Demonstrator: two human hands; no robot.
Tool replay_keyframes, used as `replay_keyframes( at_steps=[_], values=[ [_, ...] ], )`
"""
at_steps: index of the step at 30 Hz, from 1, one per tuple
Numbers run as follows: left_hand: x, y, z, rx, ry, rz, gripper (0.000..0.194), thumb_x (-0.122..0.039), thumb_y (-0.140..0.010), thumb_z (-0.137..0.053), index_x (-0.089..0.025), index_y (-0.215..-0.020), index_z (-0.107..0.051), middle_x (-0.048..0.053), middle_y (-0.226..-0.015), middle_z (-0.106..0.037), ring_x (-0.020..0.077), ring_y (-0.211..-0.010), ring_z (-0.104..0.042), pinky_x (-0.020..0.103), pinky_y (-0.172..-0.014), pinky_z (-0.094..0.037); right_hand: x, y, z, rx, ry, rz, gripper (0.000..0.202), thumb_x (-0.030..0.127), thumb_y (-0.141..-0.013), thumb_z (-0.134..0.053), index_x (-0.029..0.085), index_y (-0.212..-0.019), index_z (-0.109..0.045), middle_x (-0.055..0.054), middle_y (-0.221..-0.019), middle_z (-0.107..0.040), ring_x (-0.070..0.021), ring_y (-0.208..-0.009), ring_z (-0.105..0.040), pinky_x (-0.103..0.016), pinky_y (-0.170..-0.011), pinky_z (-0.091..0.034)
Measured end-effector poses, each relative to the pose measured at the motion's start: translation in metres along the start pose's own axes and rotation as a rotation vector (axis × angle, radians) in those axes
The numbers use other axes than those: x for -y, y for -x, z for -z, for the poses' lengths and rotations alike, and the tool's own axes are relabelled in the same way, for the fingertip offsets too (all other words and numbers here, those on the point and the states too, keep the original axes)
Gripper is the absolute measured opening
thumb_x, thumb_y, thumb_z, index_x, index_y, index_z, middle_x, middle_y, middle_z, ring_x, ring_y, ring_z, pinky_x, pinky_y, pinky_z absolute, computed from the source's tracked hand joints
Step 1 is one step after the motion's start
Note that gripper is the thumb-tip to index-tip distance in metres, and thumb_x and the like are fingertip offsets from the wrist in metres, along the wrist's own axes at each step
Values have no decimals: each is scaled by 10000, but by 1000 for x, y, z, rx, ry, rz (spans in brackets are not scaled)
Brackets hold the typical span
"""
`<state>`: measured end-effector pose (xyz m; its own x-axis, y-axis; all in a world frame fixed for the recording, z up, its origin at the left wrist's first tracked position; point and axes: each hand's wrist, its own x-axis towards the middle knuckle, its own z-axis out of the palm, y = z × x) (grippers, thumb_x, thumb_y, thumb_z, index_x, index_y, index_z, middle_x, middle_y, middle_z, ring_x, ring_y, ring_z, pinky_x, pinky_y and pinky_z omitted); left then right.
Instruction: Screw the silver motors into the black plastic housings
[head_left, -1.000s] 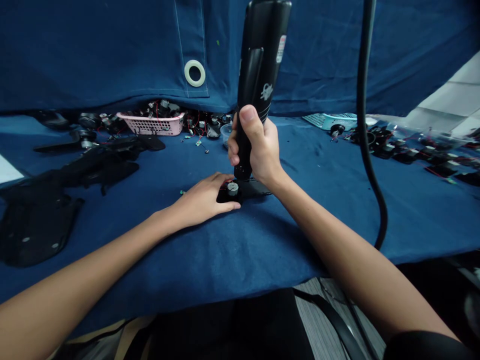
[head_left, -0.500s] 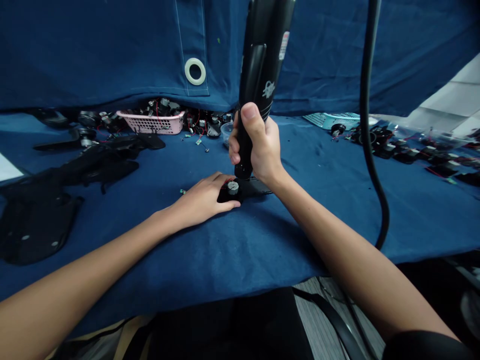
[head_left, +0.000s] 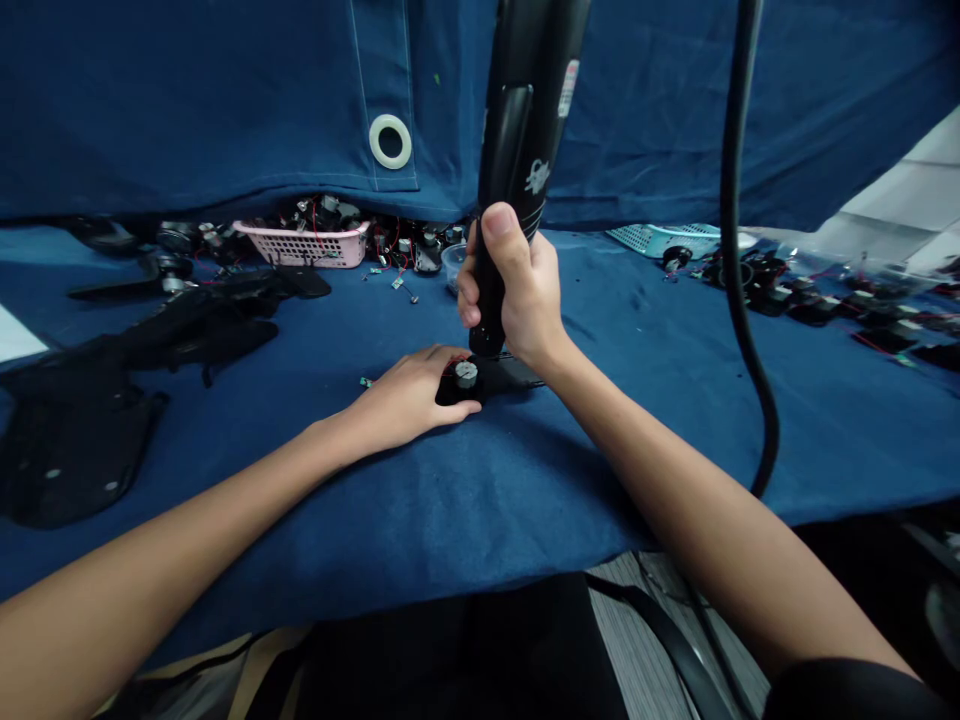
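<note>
My right hand (head_left: 517,285) is wrapped round an upright black tool (head_left: 525,150) with a white logo and a small label. The tool's lower end is at a black part (head_left: 514,372) lying on the blue cloth; whether they touch, I cannot tell. My left hand (head_left: 412,395) grips the left end of that part, thumb in front and fingers behind. Between thumb and fingers shows a small round silver motor (head_left: 466,374) with red wires. A tiny green board (head_left: 366,382) pokes out behind my left hand.
Black flat parts (head_left: 82,430) lie at the left. Behind are a pink basket (head_left: 307,248) of components, a small clear cup (head_left: 454,262) and a turquoise basket (head_left: 664,240). A thick black cable (head_left: 739,270) hangs at the right, before rows of motor parts (head_left: 855,305). Blue cloth (head_left: 225,100) hangs behind.
</note>
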<state>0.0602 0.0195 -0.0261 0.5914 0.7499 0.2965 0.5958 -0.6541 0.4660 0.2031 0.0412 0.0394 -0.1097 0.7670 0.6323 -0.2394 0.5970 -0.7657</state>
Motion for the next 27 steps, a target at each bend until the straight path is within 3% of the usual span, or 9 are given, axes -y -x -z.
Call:
replay_keyframes(
  at_steps=[14,20,27],
  values=[
    [-3,0,0,5,-13,14,495,-414,-820,-690,-168,-1219,-529,88,-1163,-620,265,-1065,-603,395,-956,-460,0,0,0,-1,45,-4,484,684,-793,-587,230,-744,-426,70,-477,-467,-78,-364,-446,-238,-362,-355],
    [-2,0,0,2,-21,4,484,-414,-828,-681,-174,-1217,-525,80,-1153,-616,263,-1064,-599,394,-955,-460,-1,-1,1,-16,146,-49,496,727,-825,-461,234,-772,-431,76,-494,-444,-52,-391,-483,-205,-386,-368],
    [-2,0,-1,-1,-30,6,480,-415,-824,-686,-175,-1209,-530,81,-1141,-621,266,-1058,-607,394,-950,-464,0,0,-1,-15,109,-25,484,695,-813,-545,234,-759,-411,74,-488,-449,-73,-372,-447,-231,-366,-369]
  ],
)
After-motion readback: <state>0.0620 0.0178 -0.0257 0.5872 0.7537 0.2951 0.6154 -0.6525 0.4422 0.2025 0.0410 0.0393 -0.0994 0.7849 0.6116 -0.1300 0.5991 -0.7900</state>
